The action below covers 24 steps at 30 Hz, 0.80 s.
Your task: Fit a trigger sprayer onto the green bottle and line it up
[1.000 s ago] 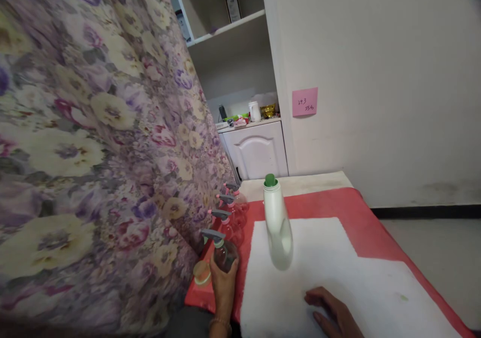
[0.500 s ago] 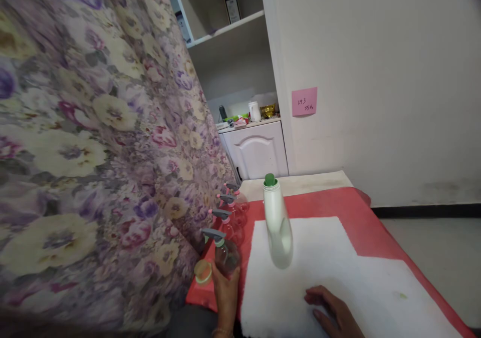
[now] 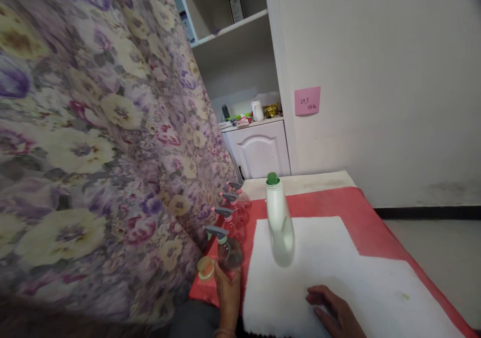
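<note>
My left hand [image 3: 227,290] is at the lower left, its thumb and fingers around the near lower part of a clear spray bottle [image 3: 230,255] with a grey trigger head. That bottle stands upright at the front of a row. Behind it stand several pink-tinted spray bottles [image 3: 233,228] with grey and pink heads. Left of the hand is a small round pale-yellow container [image 3: 206,269]. My right hand [image 3: 334,308] rests over the white cloth, empty, fingers loosely bent and thumb apart. A tall pale-green bottle [image 3: 280,228] with a handle stands between my hands, something green in its neck.
A white cloth [image 3: 376,288] lies on the red table cover [image 3: 319,203]. The floral curtain [image 3: 124,152] hangs close along the left. Behind the table are a white cabinet [image 3: 259,150] and a wall with a pink note [image 3: 307,101].
The view has shifted slightly, moving everything a little to the right. My left hand sits slightly lower against the clear spray bottle, showing more of its base. My right hand has hardly moved.
</note>
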Motion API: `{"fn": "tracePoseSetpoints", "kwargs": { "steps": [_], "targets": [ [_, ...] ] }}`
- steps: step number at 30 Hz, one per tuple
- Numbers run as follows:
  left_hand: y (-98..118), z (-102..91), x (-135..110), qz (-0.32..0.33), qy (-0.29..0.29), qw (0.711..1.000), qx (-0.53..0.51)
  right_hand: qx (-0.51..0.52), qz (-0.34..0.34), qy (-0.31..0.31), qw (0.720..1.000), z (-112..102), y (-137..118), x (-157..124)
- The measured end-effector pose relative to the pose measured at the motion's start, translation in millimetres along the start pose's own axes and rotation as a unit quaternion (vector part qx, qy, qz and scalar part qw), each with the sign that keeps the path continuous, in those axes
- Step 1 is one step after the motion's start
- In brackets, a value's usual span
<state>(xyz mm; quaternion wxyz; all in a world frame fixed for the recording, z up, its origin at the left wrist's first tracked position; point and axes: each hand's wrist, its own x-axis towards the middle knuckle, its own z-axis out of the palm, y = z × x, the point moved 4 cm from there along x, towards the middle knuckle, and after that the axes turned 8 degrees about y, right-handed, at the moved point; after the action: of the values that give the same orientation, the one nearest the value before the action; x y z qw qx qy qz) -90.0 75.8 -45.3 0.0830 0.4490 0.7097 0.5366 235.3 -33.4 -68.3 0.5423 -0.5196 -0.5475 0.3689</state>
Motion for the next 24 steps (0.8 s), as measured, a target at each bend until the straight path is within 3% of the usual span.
{"fn": "tracePoseSetpoints", "kwargs": {
  "steps": [3, 13, 24],
  "targets": [
    [0.2, 1.1, 3.8, -0.006, 0.003, 1.0, 0.005, 0.004, -0.01, -0.023, 1.0, -2.0, 1.7, 2.4],
    [2.6, 0.2, 2.7, 0.003, 0.009, 1.0, 0.023, 0.024, -0.018, -0.001, 1.0, -1.9, 2.0, 2.8],
    [1.7, 0.0, 0.4, 0.008, 0.016, 0.998, 0.052, 0.007, -0.019, -0.018, 1.0, -1.4, 2.3, 3.6]
  ]
}}
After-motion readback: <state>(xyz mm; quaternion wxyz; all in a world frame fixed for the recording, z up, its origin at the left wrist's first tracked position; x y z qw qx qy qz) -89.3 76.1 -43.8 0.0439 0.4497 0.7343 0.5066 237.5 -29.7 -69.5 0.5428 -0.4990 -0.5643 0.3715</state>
